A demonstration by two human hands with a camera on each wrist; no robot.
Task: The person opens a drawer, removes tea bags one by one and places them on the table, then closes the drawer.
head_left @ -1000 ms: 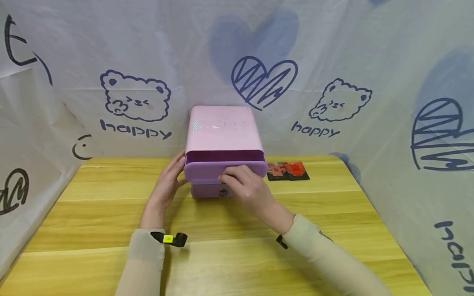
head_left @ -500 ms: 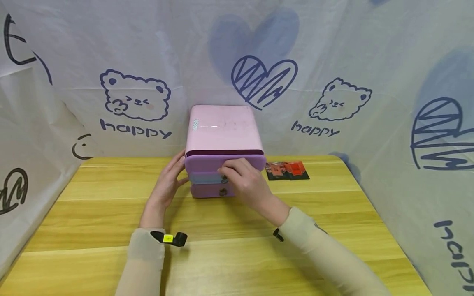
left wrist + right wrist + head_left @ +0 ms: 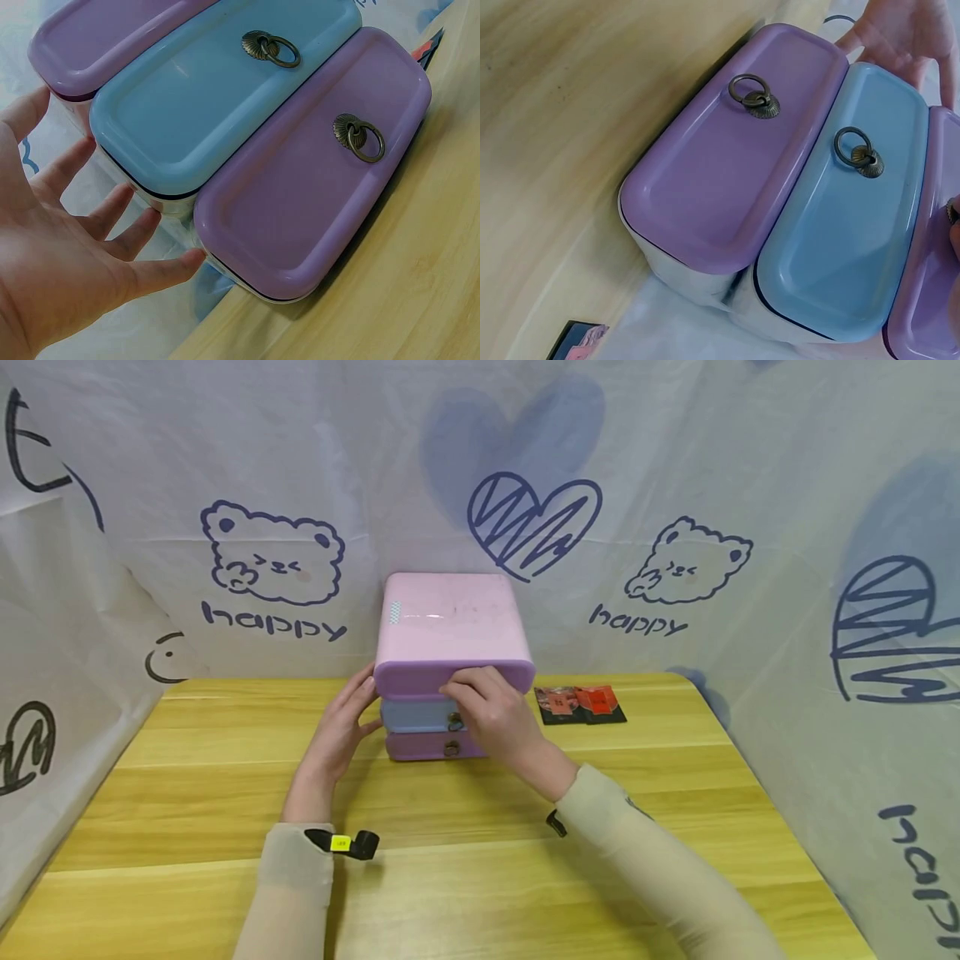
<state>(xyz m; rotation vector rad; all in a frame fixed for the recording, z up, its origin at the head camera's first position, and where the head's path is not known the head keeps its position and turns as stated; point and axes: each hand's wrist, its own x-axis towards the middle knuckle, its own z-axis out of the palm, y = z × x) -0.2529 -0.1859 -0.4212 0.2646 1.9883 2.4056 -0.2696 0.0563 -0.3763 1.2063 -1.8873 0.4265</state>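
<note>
A small cabinet (image 3: 455, 620) with a pink top stands at the back of the table. It has a purple top drawer (image 3: 411, 680), a blue middle drawer (image 3: 202, 94) and a purple bottom drawer (image 3: 292, 184), all pushed in. My right hand (image 3: 501, 717) is at the front of the top drawer, its curled fingers pinching the ring pull (image 3: 952, 211), mostly hidden by them. Bronze ring pulls hang on the blue drawer and the bottom drawer. Against the cabinet's left side, my left hand (image 3: 337, 737) rests its spread fingertips.
Two dark packets with red labels (image 3: 597, 702) lie on the wooden table (image 3: 450, 877), right of the cabinet. Behind it hangs a white cloth (image 3: 420, 460) with printed bears and hearts. Wrist cameras sit on both sleeves.
The top drawer has slid back into the cabinet, closing the gap above its front. My right hand has moved away from me with it, while the left stays at the cabinet's side.
</note>
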